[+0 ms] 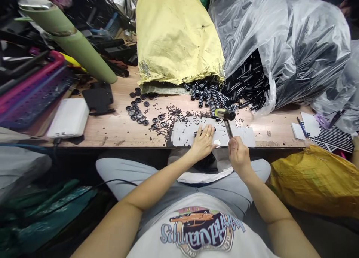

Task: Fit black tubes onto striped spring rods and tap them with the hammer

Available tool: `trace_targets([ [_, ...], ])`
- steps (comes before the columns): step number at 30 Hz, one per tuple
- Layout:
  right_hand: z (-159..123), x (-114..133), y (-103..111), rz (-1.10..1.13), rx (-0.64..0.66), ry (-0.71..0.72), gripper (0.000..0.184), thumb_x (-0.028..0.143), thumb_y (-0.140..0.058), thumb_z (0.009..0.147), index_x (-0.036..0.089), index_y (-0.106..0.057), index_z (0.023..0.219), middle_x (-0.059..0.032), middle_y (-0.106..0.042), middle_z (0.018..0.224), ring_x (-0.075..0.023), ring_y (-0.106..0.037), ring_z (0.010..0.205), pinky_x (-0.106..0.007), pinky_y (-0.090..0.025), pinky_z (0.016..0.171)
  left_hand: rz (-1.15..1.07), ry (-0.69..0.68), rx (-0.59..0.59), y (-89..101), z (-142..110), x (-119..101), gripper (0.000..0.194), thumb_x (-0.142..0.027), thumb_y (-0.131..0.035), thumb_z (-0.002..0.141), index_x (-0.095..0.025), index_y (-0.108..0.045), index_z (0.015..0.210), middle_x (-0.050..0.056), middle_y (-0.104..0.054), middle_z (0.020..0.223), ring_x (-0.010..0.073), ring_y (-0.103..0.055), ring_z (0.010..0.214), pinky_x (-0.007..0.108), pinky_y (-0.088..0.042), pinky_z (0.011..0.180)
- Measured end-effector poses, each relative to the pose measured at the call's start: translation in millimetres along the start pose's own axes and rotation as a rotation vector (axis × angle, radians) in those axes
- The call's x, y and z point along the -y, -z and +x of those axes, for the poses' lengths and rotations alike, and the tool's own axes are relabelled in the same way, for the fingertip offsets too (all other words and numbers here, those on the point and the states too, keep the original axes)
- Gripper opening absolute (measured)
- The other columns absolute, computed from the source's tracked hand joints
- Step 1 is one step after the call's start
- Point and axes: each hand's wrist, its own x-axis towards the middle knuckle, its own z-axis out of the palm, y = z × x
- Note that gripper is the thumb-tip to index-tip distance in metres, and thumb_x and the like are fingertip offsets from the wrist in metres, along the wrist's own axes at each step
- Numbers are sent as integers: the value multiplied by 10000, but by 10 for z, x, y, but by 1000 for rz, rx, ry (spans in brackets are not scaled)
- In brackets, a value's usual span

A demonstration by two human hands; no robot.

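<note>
My right hand is closed round the handle of a small hammer, whose yellow and black head is raised just above the table edge. My left hand lies on a white sheet at the table's front edge, its fingers pressing a thin black rod against the sheet. A small white disc sits by the left thumb. Tiny black beads are scattered over the sheet and the wood around it.
Black washers lie left of the sheet. Behind stand a yellow sack spilling patterned black tubes and a clear plastic bag of black tubes. A green roll, pink crates and a white box fill the left. A yellow bag sits right.
</note>
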Motion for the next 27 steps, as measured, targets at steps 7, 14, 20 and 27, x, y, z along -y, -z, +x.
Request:
trace_targets([
  [7, 68, 183, -249, -317, 391, 22, 364, 403, -270, 1009, 197, -565, 953, -74, -684, 735, -219, -640, 640, -263, -311, 565, -73, 1, 75, 0, 97, -9, 529, -196, -368, 918, -19, -375, 1417, 231, -408, 1454, 301, -363, 1376, 460, -318, 1111],
  [14, 187, -418, 81, -413, 130, -253, 407, 430, -250, 1015, 179, -565, 958, -73, -653, 729, -194, -592, 639, -268, -246, 586, -293, 0, 305, 413, 145, 26, 325, -276, -478, 916, -175, -616, 1193, 129, -675, 1030, 253, -626, 992, 334, -494, 815],
  [20, 531, -1022, 79, -479, -31, -237, 342, 415, -358, 989, 171, -588, 924, -119, -649, 924, -224, -572, 831, -292, -332, 670, -330, 424, 14, 378, 1110, 327, 411, -246, -305, 972, -77, -524, 1276, 202, -602, 1194, 277, -575, 1119, 375, -430, 945],
  [27, 1814, -1134, 87, -420, -127, 50, 319, 131, -419, 890, 125, -563, 1174, -177, -578, 1219, -288, -470, 1095, -399, -388, 891, -279, 604, 167, 148, 1741, 354, 362, -89, -421, 871, -4, -542, 1201, 285, -509, 1245, 351, -571, 1132, 428, -463, 905],
])
